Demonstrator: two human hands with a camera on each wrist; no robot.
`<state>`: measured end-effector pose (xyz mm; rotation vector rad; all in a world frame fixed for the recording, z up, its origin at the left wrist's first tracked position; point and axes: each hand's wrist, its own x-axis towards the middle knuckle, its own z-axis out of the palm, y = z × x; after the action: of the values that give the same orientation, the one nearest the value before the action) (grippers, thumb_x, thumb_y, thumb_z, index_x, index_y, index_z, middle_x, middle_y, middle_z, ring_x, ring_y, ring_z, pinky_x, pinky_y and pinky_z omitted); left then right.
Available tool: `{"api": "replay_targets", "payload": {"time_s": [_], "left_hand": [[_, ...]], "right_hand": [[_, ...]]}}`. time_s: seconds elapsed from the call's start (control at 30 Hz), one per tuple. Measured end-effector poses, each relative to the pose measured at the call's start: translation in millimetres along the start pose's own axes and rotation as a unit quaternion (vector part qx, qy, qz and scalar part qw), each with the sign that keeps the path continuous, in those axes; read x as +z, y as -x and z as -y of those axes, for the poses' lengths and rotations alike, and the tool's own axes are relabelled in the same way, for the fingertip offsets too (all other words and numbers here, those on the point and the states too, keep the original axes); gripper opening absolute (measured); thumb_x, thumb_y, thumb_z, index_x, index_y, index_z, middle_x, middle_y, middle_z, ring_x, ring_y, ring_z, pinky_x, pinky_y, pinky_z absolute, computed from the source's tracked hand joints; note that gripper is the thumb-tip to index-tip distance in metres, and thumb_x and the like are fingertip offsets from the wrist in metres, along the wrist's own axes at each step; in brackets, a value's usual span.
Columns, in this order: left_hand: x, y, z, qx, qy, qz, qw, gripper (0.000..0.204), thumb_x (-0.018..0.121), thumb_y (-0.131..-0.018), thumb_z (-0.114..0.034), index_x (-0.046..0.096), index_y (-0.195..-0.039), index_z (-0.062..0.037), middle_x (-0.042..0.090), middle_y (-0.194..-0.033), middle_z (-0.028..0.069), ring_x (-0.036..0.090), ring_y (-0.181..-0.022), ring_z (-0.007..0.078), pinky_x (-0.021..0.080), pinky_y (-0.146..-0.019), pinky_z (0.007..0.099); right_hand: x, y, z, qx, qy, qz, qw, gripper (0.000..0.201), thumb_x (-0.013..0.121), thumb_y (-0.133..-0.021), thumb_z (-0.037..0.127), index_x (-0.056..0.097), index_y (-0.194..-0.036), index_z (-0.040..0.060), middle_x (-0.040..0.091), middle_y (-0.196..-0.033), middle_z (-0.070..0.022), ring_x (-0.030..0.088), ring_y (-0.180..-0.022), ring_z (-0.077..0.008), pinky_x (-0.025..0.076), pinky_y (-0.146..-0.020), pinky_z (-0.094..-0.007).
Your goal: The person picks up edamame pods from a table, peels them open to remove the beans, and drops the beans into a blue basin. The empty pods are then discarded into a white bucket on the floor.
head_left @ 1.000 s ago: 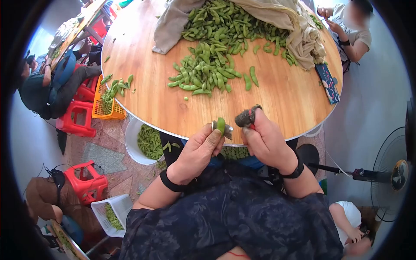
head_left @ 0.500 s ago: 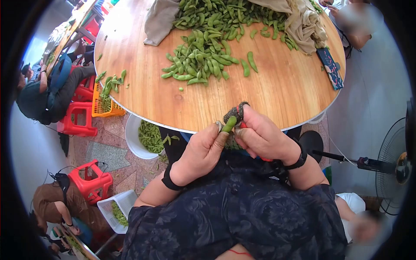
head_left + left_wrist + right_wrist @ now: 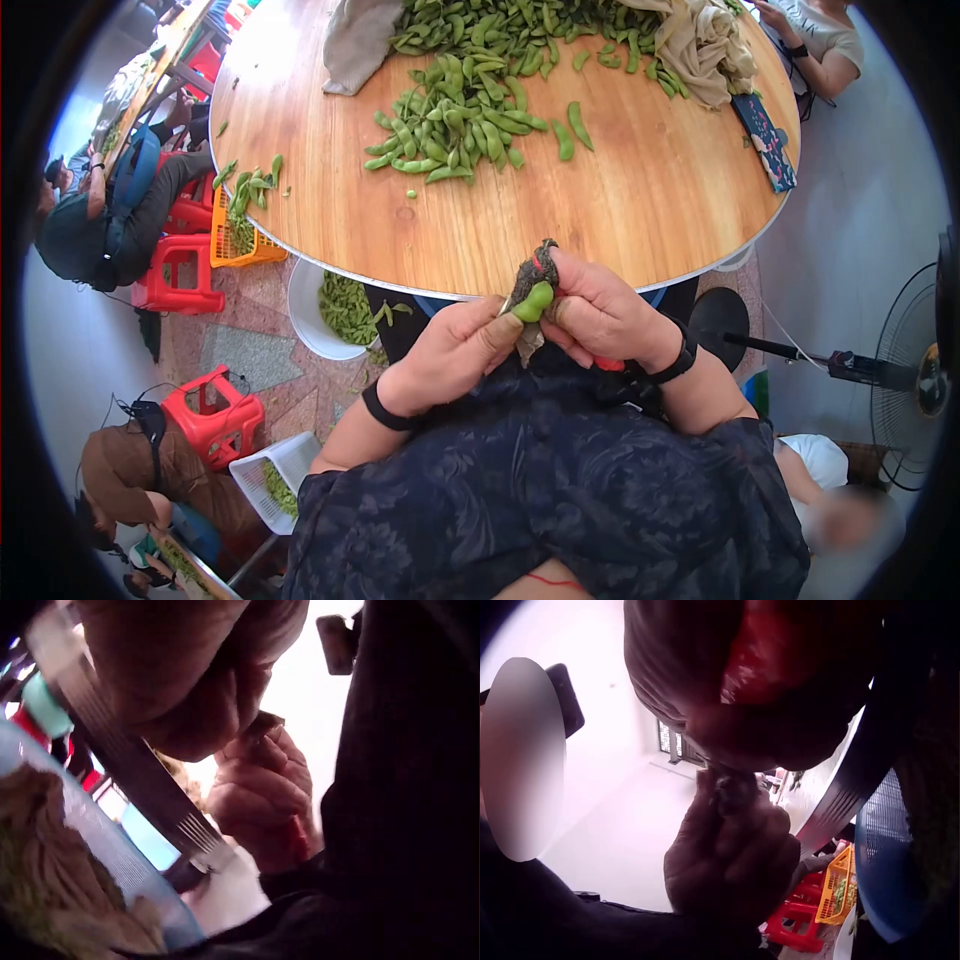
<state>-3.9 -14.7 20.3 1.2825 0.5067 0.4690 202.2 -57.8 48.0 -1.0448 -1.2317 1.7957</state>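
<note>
In the head view my left hand (image 3: pixel 452 338) pinches a green soybean pod (image 3: pixel 534 300) between thumb and index finger, just off the table's near edge. My right hand (image 3: pixel 608 318) meets it from the right, fingers curled around a red-handled tool (image 3: pixel 608 364) whose working end is hidden. A dark, rough wrap (image 3: pixel 531 272) with a red band covers its index finger, right behind the pod. A grey-brown scrap hangs below the fingertips. The right wrist view shows the red handle (image 3: pixel 769 660) inside the right hand's grip, dark and close up.
A heap of soybean pods (image 3: pixel 450 120) lies on the round wooden table (image 3: pixel 350 230), beside a beige cloth (image 3: pixel 710 60) and a dark patterned pouch (image 3: pixel 765 140). Below stands a white bucket (image 3: pixel 305 320) of pods. An orange basket (image 3: pixel 230 245), red stools (image 3: pixel 215 415) and a fan (image 3: pixel 900 375) surround me.
My hands were apart a second ago; the right has come over to the left, and its wrapped finger now sits against the pod. The head view has shifted slightly.
</note>
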Motion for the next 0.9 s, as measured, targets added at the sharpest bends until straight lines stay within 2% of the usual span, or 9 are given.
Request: {"api": "replay_targets", "payload": {"time_s": [0.13,0.23,0.27,0.4,0.53,0.6,0.67,0.77,0.9], "left_hand": [[-0.2,-2.6,-3.2,-0.117,0.222,0.036,0.967,0.031,0.042,-0.103,-0.026,0.054,-0.090,-0.0006,0.044,-0.067,-0.0053,0.041,-0.059,0.0051,0.034,-0.054,0.0225],[6.9,-6.2,-10.8,0.071,-0.219,-0.071,0.971,0.023,0.058,-0.094,-0.023,0.053,-0.086,-0.0025,0.048,-0.064,0.0041,0.049,-0.056,0.0185,0.039,-0.051,0.0309],[7.7,-7.4,-10.8,0.209,-0.458,-0.130,0.854,0.023,0.063,-0.090,-0.022,0.052,-0.083,-0.0032,0.049,-0.064,0.0082,0.052,-0.055,0.0247,0.041,-0.050,0.0344],[6.7,-9.3,-8.3,0.253,-0.498,-0.155,0.815,0.024,0.065,-0.087,-0.021,0.051,-0.079,-0.0036,0.049,-0.066,0.0135,0.054,-0.058,0.0333,0.042,-0.050,0.0382],[1.7,-5.0,5.1,0.245,-0.432,-0.165,0.852,0.024,0.060,-0.091,-0.021,0.051,-0.079,-0.0033,0.050,-0.068,0.0128,0.052,-0.056,0.0295,0.041,-0.050,0.0344],[11.0,0.3,-2.2,0.036,-0.004,-0.141,0.989,0.024,0.056,-0.093,-0.020,0.050,-0.078,-0.0029,0.050,-0.067,0.0123,0.049,-0.054,0.0246,0.040,-0.049,0.0311],[6.3,4.5,-2.6,0.020,-0.084,-0.140,0.986,0.023,0.057,-0.092,-0.016,0.049,-0.074,-0.0033,0.049,-0.064,0.0112,0.046,-0.052,0.0214,0.038,-0.049,0.0301],[5.1,6.4,5.1,0.114,-0.285,-0.146,0.940,0.026,0.062,-0.086,-0.010,0.047,-0.066,-0.0043,0.046,-0.058,0.0114,0.047,-0.049,0.0260,0.039,-0.047,0.0329],[6.6,4.2,7.2,0.155,-0.406,-0.167,0.885,0.026,0.065,-0.081,-0.008,0.045,-0.065,-0.0038,0.045,-0.058,0.0130,0.049,-0.050,0.0292,0.039,-0.047,0.0358]], "right_hand": [[4.5,-1.7,1.2,0.051,-0.143,-0.025,0.988,0.015,0.034,-0.097,0.009,0.049,-0.100,0.0063,0.047,-0.060,-0.0002,0.041,-0.040,-0.0067,0.036,-0.037,-0.0204],[7.4,-3.5,-2.1,0.032,-0.122,-0.067,0.990,0.013,0.039,-0.099,0.014,0.050,-0.099,0.0072,0.047,-0.061,0.0006,0.042,-0.040,-0.0059,0.036,-0.037,-0.0198],[9.3,-3.2,-1.4,0.032,-0.120,-0.066,0.990,0.013,0.039,-0.099,0.014,0.050,-0.099,0.0072,0.047,-0.061,0.0006,0.042,-0.040,-0.0059,0.036,-0.037,-0.0198],[25.4,0.1,-2.5,-0.039,-0.044,-0.105,0.993,0.011,0.041,-0.099,0.015,0.050,-0.097,0.0077,0.048,-0.062,0.0010,0.043,-0.041,-0.0048,0.036,-0.037,-0.0196],[37.1,-4.2,-2.9,-0.062,-0.070,-0.133,0.987,0.012,0.041,-0.099,0.014,0.048,-0.093,0.0067,0.051,-0.064,0.0015,0.045,-0.042,-0.0029,0.035,-0.038,-0.0184],[29.2,-1.8,-1.2,-0.009,-0.104,-0.096,0.990,0.009,0.044,-0.096,0.014,0.047,-0.094,0.0048,0.052,-0.063,-0.0021,0.048,-0.042,-0.0089,0.037,-0.039,-0.0225],[25.4,-1.6,-10.8,0.045,-0.139,-0.060,0.987,0.010,0.047,-0.094,0.013,0.046,-0.095,0.0028,0.053,-0.063,-0.0056,0.051,-0.042,-0.0150,0.040,-0.040,-0.0265],[24.0,0.6,-25.9,-0.180,0.324,-0.198,0.908,0.030,0.060,-0.080,0.010,0.042,-0.100,-0.0032,0.054,-0.066,-0.0216,0.057,-0.063,-0.0432,0.046,-0.054,-0.0440],[19.8,13.4,-21.5,-0.112,0.340,-0.178,0.917,0.033,0.061,-0.080,0.010,0.043,-0.104,-0.0033,0.058,-0.069,-0.0188,0.061,-0.064,-0.0382,0.047,-0.055,-0.0423]]}}
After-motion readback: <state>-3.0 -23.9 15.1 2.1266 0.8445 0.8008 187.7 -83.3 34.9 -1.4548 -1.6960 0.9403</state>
